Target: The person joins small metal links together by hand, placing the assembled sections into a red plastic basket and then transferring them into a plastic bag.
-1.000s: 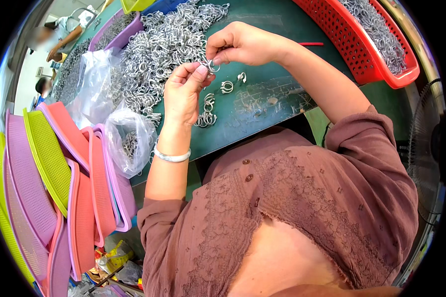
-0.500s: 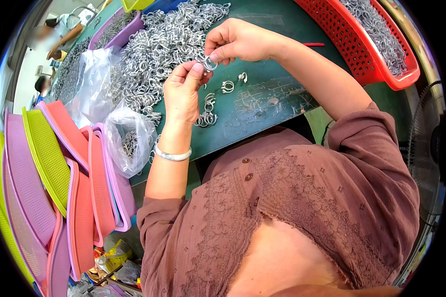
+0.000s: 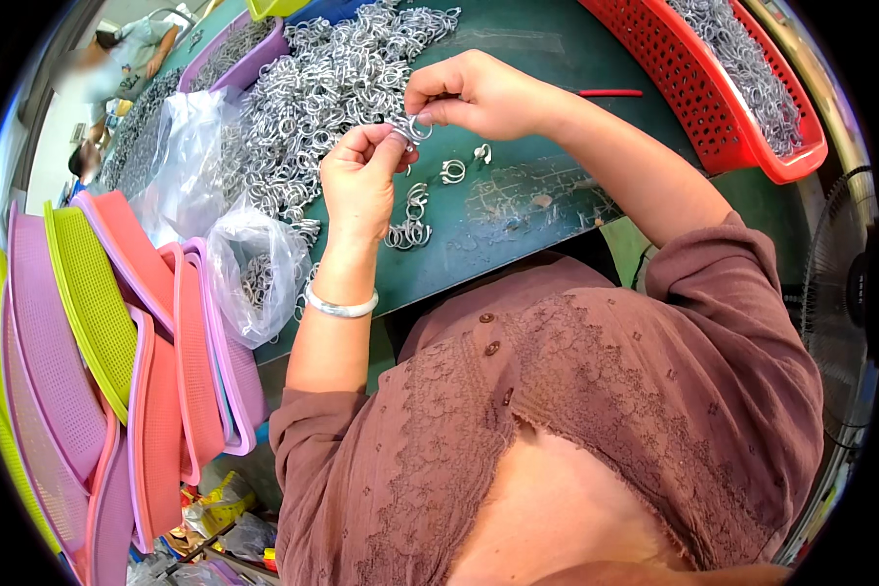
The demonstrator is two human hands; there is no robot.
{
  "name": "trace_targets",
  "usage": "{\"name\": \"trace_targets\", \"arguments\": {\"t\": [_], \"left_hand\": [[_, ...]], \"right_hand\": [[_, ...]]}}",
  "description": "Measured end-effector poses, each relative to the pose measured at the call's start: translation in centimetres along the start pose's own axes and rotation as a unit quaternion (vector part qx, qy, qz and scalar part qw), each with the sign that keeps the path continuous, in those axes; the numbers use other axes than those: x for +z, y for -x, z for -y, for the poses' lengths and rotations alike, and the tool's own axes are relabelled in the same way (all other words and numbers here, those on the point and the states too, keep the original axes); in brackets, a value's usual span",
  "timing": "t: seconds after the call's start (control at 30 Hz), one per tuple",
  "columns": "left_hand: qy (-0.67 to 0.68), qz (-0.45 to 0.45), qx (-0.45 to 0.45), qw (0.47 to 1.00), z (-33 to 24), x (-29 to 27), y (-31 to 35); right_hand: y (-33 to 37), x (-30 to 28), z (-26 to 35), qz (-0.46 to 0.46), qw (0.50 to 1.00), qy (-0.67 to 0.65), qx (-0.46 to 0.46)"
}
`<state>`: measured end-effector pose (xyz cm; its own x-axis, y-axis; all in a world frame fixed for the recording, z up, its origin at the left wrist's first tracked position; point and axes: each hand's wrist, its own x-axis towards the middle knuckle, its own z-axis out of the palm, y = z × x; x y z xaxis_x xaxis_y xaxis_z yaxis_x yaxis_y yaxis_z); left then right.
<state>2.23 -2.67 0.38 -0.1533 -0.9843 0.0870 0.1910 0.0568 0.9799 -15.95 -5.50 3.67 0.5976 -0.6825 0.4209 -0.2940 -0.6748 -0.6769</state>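
Observation:
Above the green table, both my hands meet around small silver metal rings (image 3: pixel 419 128). My left hand (image 3: pixel 359 181) is closed, thumb and fingers pinching a ring. Close beside it, my right hand (image 3: pixel 474 98) pinches a ring too, with curled fingers. Whether the rings are joined cannot be made out. A large heap of like metal rings (image 3: pixel 313 103) lies just beyond and left of my hands. Below my right hand, a few loose rings (image 3: pixel 452 172) rest on the table, and a small cluster of rings (image 3: pixel 408 232) sits right of my left wrist.
A red perforated basket (image 3: pixel 654 83) of metal parts stands at the far right. Clear plastic bags (image 3: pixel 254 273) and a stack of colored baskets (image 3: pixel 156 410) are on the left. A thin red stick (image 3: pixel 610 93) lies on the green table (image 3: pixel 527 225). Another person (image 3: pixel 132 54) works far left.
My right hand has shifted slightly nearer to me, still pinching the ring beside my left hand. The person at the far left has changed posture.

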Motion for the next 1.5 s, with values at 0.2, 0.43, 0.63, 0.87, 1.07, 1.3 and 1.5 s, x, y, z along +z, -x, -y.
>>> {"name": "trace_targets", "arguments": {"t": [0.2, 0.43, 0.63, 0.87, 1.07, 1.3, 1.5], "left_hand": [[-0.002, -0.004, 0.006, 1.0, 0.0, -0.2, 0.0], [0.001, -0.036, 0.043, 0.998, 0.0, 0.5, 0.3], [-0.035, -0.021, 0.082, 0.996, -0.2, 0.5, 0.4], [0.008, -0.06, 0.122, 0.991, 0.5, 1.6, 0.7], [0.037, -0.077, 0.069, 0.994, 0.8, 1.5, 0.4], [0.056, -0.123, 0.043, 0.99, 1.1, 2.8, 0.0], [0.099, -0.106, -0.027, 0.989, 0.8, 3.1, -0.4]], "right_hand": [[0.3, 0.7, 0.3, -0.062, 0.995, 0.024, -0.068], [1.1, 1.9, 1.4, -0.133, 0.97, 0.15, -0.139], [1.2, 1.8, 1.7, -0.149, 0.947, 0.199, -0.205], [1.5, 3.1, 2.0, -0.229, 0.953, 0.163, -0.116], [1.5, 4.5, 2.5, -0.257, 0.894, 0.328, -0.164], [1.4, 6.1, 1.4, -0.372, 0.879, 0.281, -0.098], [1.6, 5.1, 0.6, -0.333, 0.877, 0.31, -0.153]]}}
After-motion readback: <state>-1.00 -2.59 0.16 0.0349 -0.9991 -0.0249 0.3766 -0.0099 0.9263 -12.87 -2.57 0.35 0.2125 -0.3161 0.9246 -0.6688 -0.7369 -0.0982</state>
